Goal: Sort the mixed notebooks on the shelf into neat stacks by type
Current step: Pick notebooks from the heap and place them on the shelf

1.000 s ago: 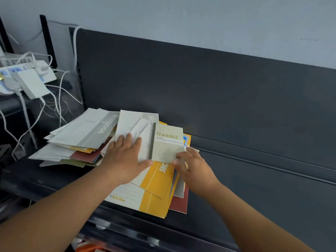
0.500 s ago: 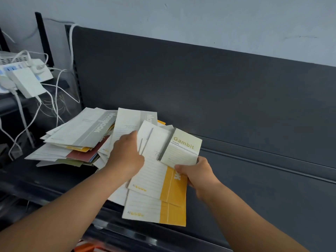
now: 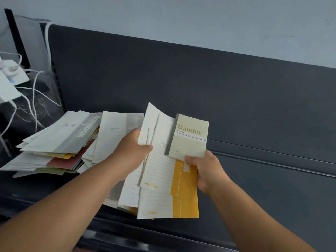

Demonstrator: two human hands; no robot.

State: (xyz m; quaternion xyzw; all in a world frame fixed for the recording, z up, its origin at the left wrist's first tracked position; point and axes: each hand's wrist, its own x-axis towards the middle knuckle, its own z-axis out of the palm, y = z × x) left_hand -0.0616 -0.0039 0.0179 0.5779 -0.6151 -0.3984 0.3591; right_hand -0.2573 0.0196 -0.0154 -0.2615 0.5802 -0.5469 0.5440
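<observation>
Far left there's a tangle of white cables point(image 3: 47, 44) and a couple of white plug-in boxes point(image 3: 8, 90) — beside a black upright point(image 3: 16, 33). Dark grey back panel point(image 3: 181, 84) runs across behind, pale wall point(image 3: 181, 19) above it.

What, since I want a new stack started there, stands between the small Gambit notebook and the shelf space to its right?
Nothing visible does. The Gambit notebook, held up in the right hand on top of yellow notebooks, has open dark shelf right of it; the messy pile lies on the left.

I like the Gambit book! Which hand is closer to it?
Right. The right hand pinches the Gambit notebook from below; the left hand grips white notebooks beside it.
</observation>
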